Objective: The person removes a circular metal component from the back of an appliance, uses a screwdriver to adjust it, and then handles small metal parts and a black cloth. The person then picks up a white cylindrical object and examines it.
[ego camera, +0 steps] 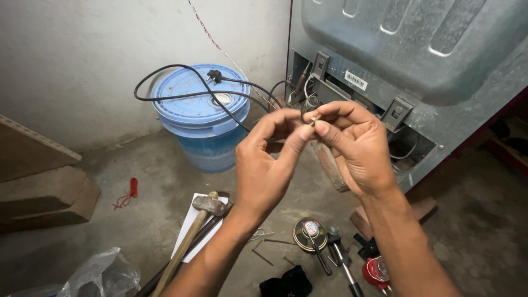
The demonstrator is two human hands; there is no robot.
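Pinching a tiny pale object, perhaps a wire end or small connector (313, 120), both hands meet at chest height in the middle of the head view. The left hand (264, 165) comes up from below left, and its thumb and forefinger close toward the piece from the left. The right hand (355, 146) comes in from the right, with its fingertips (322, 127) closed on the same piece from the other side. Both hands touch it, so neither is clearly nearer. It is too small to tell which way its long axis runs.

Just behind the hands stands a grey metal appliance (440, 66), its rear panel open at the bottom and showing brackets and thin wires (311, 99). These wires lie directly beyond the pinched piece, a little higher and farther from the person.

To the left sits a blue plastic bucket with a lid (201, 118), with a black power cord and plug (190, 94) looped over it. On the concrete floor below the hands lie a hammer (203, 212), a round speaker (309, 232), screwdrivers (341, 258) and loose nails (263, 256), well apart from the hands.
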